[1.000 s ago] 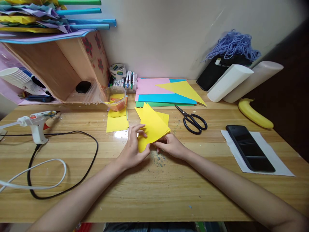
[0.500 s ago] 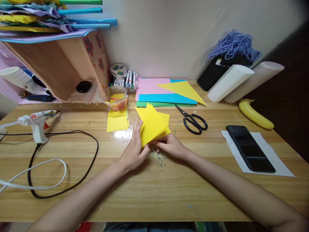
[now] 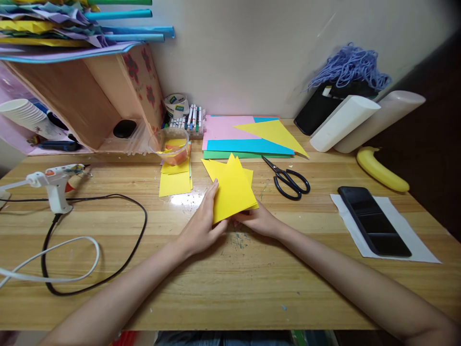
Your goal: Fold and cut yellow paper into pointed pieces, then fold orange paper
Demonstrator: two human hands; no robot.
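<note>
Several yellow paper pieces (image 3: 234, 192) with pointed tops are held tilted over the middle of the wooden table. My left hand (image 3: 203, 223) grips them at their left and lower edge, thumb along the bottom, fingers partly behind. At the lower right corner, my right hand (image 3: 260, 222) has its fingers closed on the sheets from below; its fingertips are partly hidden under the paper. Another yellow sheet (image 3: 211, 167) shows just behind the held ones. Black-handled scissors (image 3: 286, 178) lie to the right of them.
Yellow square papers (image 3: 175, 185) lie under a clear plastic bowl (image 3: 153, 142). Behind are coloured sheets (image 3: 230, 129) and markers (image 3: 194, 117). A glue gun (image 3: 57, 187) with looping cables stands left. At right are a phone (image 3: 374, 221), a banana (image 3: 382, 170) and white rolls (image 3: 344, 124).
The held yellow papers have turned and shifted slightly right, and a second pointed tip now stands out more. Both hands have moved a little with them.
</note>
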